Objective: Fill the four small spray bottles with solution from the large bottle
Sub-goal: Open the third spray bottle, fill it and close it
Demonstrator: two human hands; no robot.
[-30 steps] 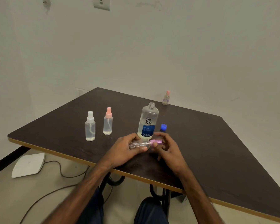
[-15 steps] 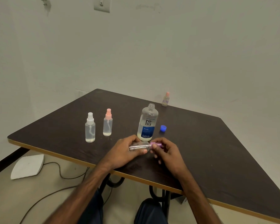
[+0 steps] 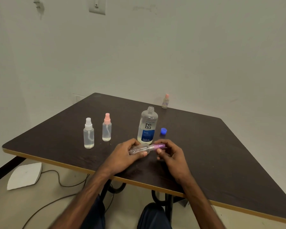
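L hand [image 3: 124, 155] grips bottle [image 3: 139, 149], R hand [image 3: 172, 155] its cap [image 3: 158, 146]; table edge [image 3: 56, 163] near.

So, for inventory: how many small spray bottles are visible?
4: white-topped bottle, pink-topped bottle at left; purple-topped bottle in left hand and right hand; fourth bottle at far edge.

Clear plastic on dark wood-grain

The large bottle [image 3: 147, 125] and spray bottles [image 3: 88, 133] look like clear glossy plastic; the worktop [image 3: 221, 154] is dark, matt wood-grain laminate with pale edging.
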